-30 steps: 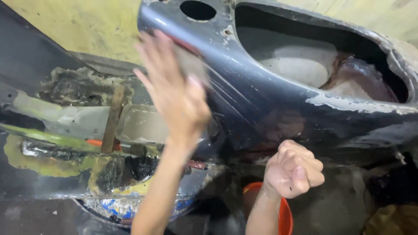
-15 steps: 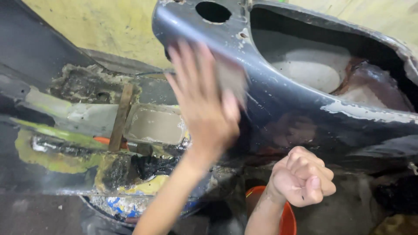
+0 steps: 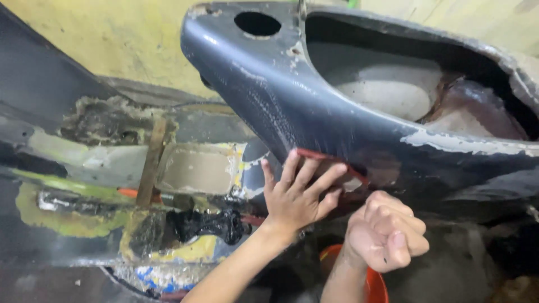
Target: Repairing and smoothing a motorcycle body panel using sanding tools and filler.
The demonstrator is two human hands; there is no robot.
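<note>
Light is moderate and soft, falling from above and slightly behind the camera. It lays a pale sheen along the upper curve of the dark grey body panel (image 3: 314,112), with small bright glints near its round hole (image 3: 257,23). The yellow wall (image 3: 112,45) behind is evenly lit, without hard shadows. Below the panel the picture sinks into deep shadow, and detail is lost at the lower right. The left hand (image 3: 295,196) and right hand (image 3: 387,233) are fairly sharp, with slight softness at the fingertips. The far left edge is blurred and dim.
</note>
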